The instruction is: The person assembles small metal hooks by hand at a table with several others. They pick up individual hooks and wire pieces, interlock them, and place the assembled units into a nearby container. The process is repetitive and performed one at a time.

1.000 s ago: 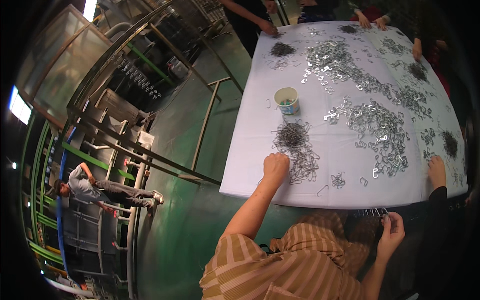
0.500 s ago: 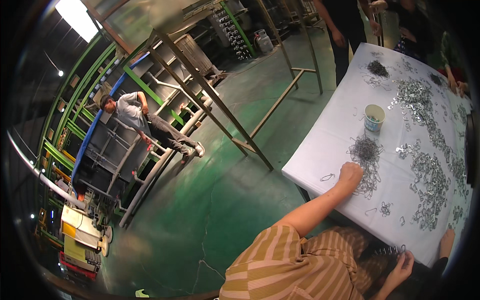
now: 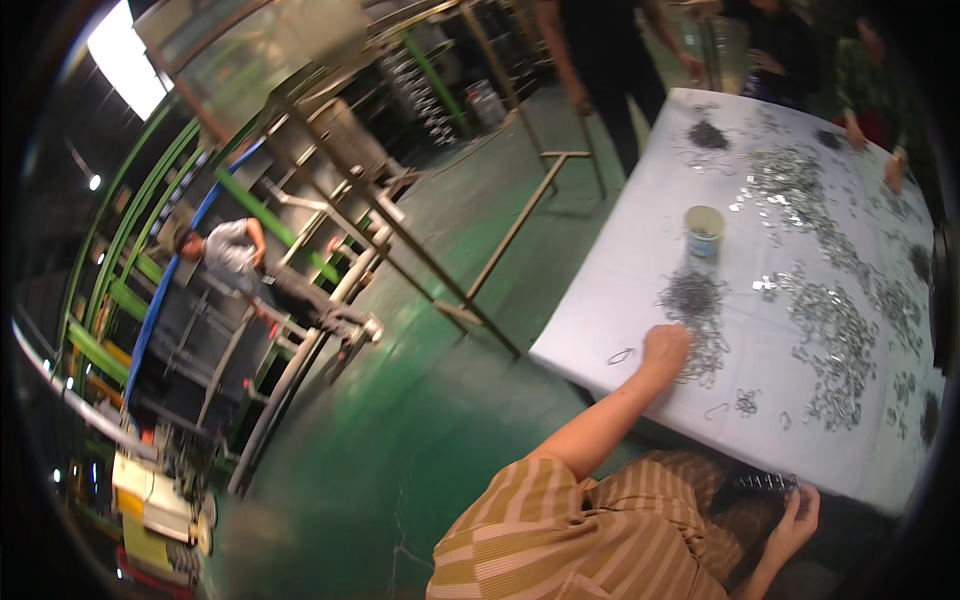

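Observation:
My left hand [image 3: 667, 352] is closed at the near edge of a pile of bent wire hooks [image 3: 692, 292] on the white-covered table [image 3: 600, 320]. Its fingertips are hidden, so whatever they pinch does not show. Down by the table's near edge, over my lap, my right hand [image 3: 795, 518] grips the end of a dark strip with a row of small metal hooks [image 3: 768, 482]. A single wire hook [image 3: 621, 356] lies left of my left hand, and a small cluster of hooks [image 3: 746, 403] lies to its right.
A pale tub [image 3: 704, 232] stands beyond the pile. Loose shiny metal clips [image 3: 835, 350] spread over the table's right half. People stand or sit at the far end, one in dark clothes [image 3: 610, 70]. A metal frame [image 3: 480, 310] and another person [image 3: 240, 262] are off to the left.
The whole view has shifted, moving the table leftward in the picture. My left hand stays at the pile. The hook standing upright at my right fingertips no longer shows there.

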Tool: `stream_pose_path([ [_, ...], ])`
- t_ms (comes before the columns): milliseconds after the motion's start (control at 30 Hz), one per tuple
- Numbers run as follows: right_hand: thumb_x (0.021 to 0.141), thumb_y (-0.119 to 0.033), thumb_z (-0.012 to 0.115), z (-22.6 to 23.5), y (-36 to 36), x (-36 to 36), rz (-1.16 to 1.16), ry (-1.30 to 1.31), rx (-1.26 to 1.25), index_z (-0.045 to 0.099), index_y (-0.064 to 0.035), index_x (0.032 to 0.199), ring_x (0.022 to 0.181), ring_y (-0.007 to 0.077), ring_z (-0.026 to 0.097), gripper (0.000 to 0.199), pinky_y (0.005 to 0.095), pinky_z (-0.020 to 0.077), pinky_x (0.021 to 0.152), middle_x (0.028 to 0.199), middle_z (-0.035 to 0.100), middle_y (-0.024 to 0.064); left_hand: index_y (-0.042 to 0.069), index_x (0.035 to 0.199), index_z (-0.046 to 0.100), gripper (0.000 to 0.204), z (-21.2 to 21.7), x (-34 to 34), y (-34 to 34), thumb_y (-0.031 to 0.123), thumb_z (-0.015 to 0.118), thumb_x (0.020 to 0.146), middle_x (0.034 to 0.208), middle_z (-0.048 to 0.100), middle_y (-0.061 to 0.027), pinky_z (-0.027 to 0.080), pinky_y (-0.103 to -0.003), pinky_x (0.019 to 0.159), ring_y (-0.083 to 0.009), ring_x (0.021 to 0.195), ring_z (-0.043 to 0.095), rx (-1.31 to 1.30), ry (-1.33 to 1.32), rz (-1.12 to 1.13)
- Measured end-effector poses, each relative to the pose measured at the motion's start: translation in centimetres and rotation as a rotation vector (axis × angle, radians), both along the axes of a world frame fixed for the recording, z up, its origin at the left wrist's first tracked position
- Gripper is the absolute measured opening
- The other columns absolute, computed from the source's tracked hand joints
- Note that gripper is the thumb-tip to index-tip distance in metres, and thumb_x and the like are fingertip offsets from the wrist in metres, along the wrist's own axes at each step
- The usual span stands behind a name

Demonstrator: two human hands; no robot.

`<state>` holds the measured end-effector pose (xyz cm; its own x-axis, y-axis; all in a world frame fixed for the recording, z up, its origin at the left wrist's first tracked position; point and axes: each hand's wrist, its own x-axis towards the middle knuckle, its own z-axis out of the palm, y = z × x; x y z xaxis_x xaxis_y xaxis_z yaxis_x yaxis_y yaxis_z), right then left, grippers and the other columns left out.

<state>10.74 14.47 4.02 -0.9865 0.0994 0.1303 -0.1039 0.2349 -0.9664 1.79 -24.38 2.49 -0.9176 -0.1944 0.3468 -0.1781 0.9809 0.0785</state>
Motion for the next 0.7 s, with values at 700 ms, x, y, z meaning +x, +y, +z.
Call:
stream_pose_path([
  [700, 0.08, 0.005, 0.063, 4.0, -1.5, 1.1, -0.234, 0.056, 0.04, 0.065, 0.003, 0.087, 0.064, 0.015, 0.062, 0.008, 0.0269, 0.049, 0.062, 0.076, 0.066, 0.0094, 0.002, 0.097, 0.054, 0.011, 8.9, 2.2, 19.3, 0.001, 0.06, 0.088, 0.098, 0.059, -0.0102, 0.045, -0.033, 0.084, -0.0233, 0.094, 0.058, 1.072, -0.247, -1.043],
])
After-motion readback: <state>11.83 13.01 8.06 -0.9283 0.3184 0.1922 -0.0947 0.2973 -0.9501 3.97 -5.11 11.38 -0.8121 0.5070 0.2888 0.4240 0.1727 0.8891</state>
